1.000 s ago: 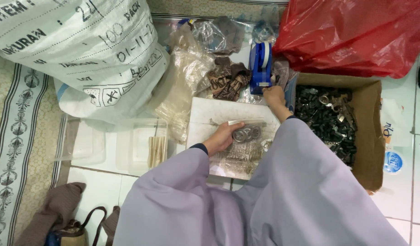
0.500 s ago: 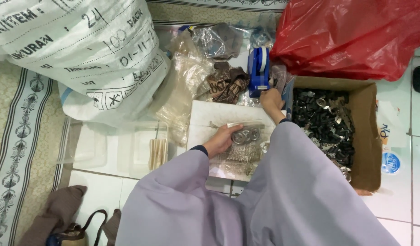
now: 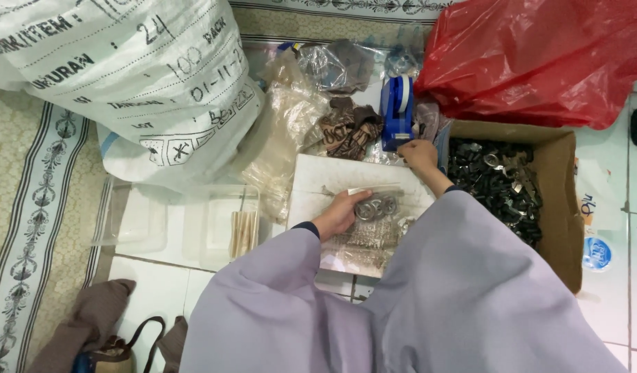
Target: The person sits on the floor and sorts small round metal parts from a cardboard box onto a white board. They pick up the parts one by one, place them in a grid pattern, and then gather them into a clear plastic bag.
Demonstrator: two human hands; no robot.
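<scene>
At far left we see a large white sack [image 3: 118, 76] and clear plastic trays [image 3: 187, 224] on the floor. Our left hand [image 3: 340, 214] grips a small clear bag of metal rings [image 3: 375, 206] over the white board [image 3: 332, 181]. Our right hand [image 3: 418, 153] closes on the blue tape dispenser [image 3: 396, 110]. Beside it stands a cardboard box [image 3: 556, 200] of dark parts, below a red bag [image 3: 539, 55].

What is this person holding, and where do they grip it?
The left hand grips a small clear bag of metal rings at its left end. The right hand touches the blue tape dispenser's base.
</scene>
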